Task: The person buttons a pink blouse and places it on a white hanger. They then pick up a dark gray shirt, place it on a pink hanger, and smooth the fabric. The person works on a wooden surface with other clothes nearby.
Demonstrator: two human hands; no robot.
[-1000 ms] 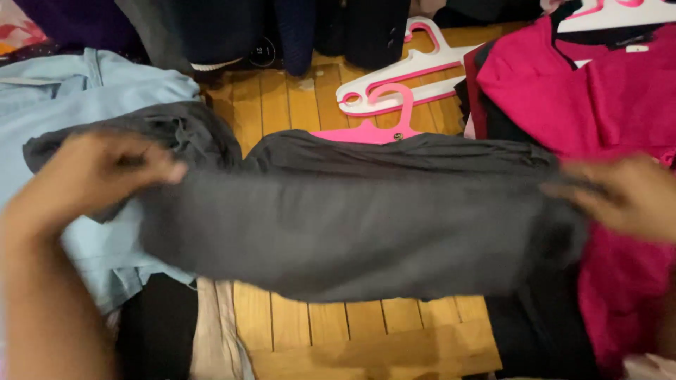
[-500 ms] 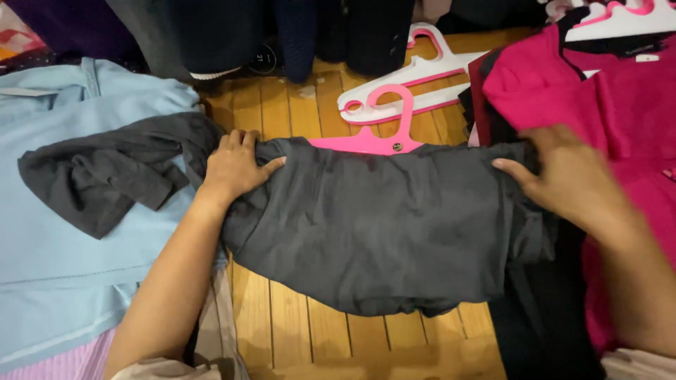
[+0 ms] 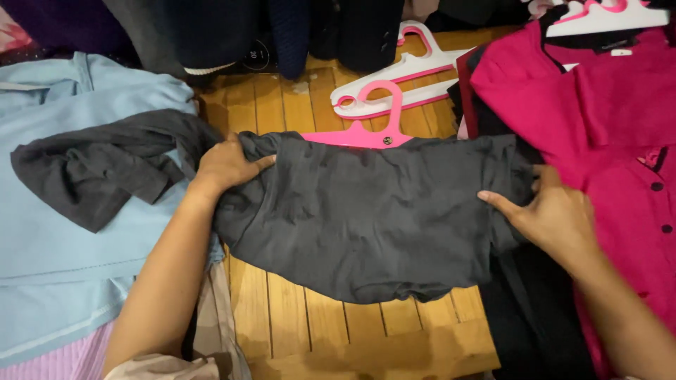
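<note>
A dark grey garment (image 3: 366, 211) lies folded across a wooden slatted floor (image 3: 310, 324), one loose sleeve trailing left over a light blue garment (image 3: 63, 232). My left hand (image 3: 225, 167) presses flat on the grey garment's left end, fingers spread. At the garment's right edge my right hand (image 3: 553, 214) grips the cloth, fingers curled into the fold. A pink hanger (image 3: 362, 127) pokes out from under the grey garment's far edge.
A white and pink hanger (image 3: 405, 70) lies beyond. A magenta buttoned shirt (image 3: 598, 141) covers the right side, over black cloth (image 3: 535, 317). Dark clothes (image 3: 232, 28) hang along the far edge. Pale pink ribbed fabric (image 3: 56, 359) shows at the lower left.
The grey garment went from being held up and stretched to lying on the floor. Both hands came down onto its ends, and the right hand slid to the right edge.
</note>
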